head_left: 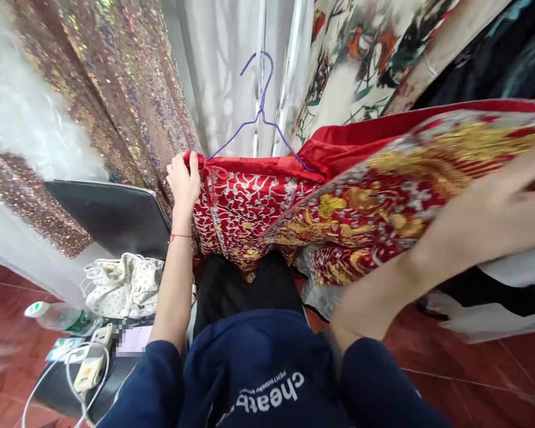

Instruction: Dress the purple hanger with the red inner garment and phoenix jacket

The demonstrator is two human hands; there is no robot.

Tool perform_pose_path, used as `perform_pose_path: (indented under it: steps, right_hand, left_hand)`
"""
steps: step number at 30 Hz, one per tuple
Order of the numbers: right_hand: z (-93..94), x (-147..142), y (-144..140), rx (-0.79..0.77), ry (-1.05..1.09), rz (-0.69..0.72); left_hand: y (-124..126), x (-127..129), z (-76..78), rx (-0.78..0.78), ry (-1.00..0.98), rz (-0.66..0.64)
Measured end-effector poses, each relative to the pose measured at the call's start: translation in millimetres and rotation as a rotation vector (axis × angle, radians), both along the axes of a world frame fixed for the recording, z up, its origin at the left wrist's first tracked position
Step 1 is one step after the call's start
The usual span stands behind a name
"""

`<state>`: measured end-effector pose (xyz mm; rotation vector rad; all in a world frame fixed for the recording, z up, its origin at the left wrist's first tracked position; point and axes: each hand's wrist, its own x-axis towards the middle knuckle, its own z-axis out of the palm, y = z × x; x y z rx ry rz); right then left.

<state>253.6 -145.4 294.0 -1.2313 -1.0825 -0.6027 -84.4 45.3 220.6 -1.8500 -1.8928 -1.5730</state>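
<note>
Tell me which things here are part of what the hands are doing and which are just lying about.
In hand: red embroidered garment, purple wire hanger, left hand gripping the garment's corner, right hand on its fabric.

Lying about: water bottle, white bag, charger, sequin fabric.

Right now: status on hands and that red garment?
Left hand pinching red embroidered garment at its top corner on the purple hanger. Right hand blurred, over garment's spread side; grip unclear. Sequin fabric hangs close left.
</note>
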Motion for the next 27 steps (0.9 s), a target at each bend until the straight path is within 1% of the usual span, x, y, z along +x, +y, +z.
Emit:
perform_pose_path:
  steps: [1,2,3,4,6,8,9,10,11,13,14,15,16,17,18,19,20,21,22,23,24,27]
  right_hand:
    - [-7.9,-19.7,-4.2,0.055,0.11,-0.162]
    - [-19.2,-40.0,-5.8,0.028,0.164,-0.209]
    - [-33.4,-59.7,-5.1,-0.033,0.167,-0.141]
    - [-49.5,-77.9,-2.7,-0.103,0.184,-0.039]
    - [-82.1,-107.0,4.4,-0.207,0.257,0.095]
    - [-108.0,-125.7,10.9,-0.278,0.328,0.181]
    - [-116.7,-131.3,12.9,-0.298,0.351,0.227]
    - [-122.4,-134.9,13.9,-0.309,0.371,0.285]
    - [-125.5,-136.8,14.0,-0.313,0.389,0.359]
    - [-126.5,-136.7,12.5,-0.328,0.43,0.561]
    - [-125.8,-135.4,11.3,-0.345,0.455,0.67]
    - [-125.1,-133.4,9.9,-0.369,0.479,0.773]
    - [-124.6,-130.9,8.3,-0.397,0.499,0.858]
    - [-124.5,-127.9,6.7,-0.426,0.509,0.92]
    - [-124.7,-124.3,5.1,-0.453,0.499,0.96]
    - [-125.3,-120.0,3.7,-0.476,0.468,0.982]
    - [-126.3,-115.2,2.7,-0.493,0.415,0.997]
    - [-127.5,-109.8,2.3,-0.504,0.351,1.004]
    - [-129.1,-103.9,2.6,-0.501,0.289,0.993]
    - [-131.0,-97.6,3.7,-0.482,0.237,0.953]
    - [-133.3,-91.3,5.3,-0.446,0.2,0.879]
    - [-140.8,-74.2,11.3,-0.335,0.126,0.563]
  left_hand:
    - [-1.7,1.2,-1.6,0.003,-0.013,-0.002]
    - [-3.8,2.4,-3.2,0.007,-0.023,-0.006]
    - [-7.4,4.0,-4.9,0.017,-0.029,-0.016]
    - [-13.2,5.9,-6.9,0.032,-0.03,-0.032]
    - [-34.9,11.8,-12.5,0.074,-0.031,-0.07]
    - [-70.6,21.2,-21.6,0.082,-0.051,-0.115]
    - [-92.2,27.1,-27.6,0.054,-0.06,-0.174]
    - [-114.7,33.7,-34.2,-0.005,-0.082,-0.268]
    - [-136.4,40.7,-40.9,-0.112,-0.115,-0.41]
    - [-171.5,56.0,-52.9,-0.397,-0.128,-0.764]
    - [-182.8,64.1,-58.0,-0.467,-0.094,-0.84]
    - [-189.6,72.4,-62.5,-0.501,-0.043,-0.847]
    - [-192.1,80.5,-66.7,-0.486,0.016,-0.772]
    - [-190.9,87.9,-70.6,-0.442,0.068,-0.653]
    - [-187.3,94.2,-74.5,-0.395,0.104,-0.542]
    - [-182.1,98.7,-78.2,-0.363,0.116,-0.47]
    - [-176.5,101.3,-81.7,-0.35,0.103,-0.446]
    - [-171.4,101.8,-84.9,-0.353,0.074,-0.465]
    - [-167.3,100.5,-87.5,-0.367,0.038,-0.508]
    - [-164.6,97.8,-89.4,-0.383,0.004,-0.564]
    - [-163.5,94.3,-90.3,-0.396,-0.023,-0.622]
    - [-167.7,83.4,-86.8,-0.427,-0.036,-0.857]
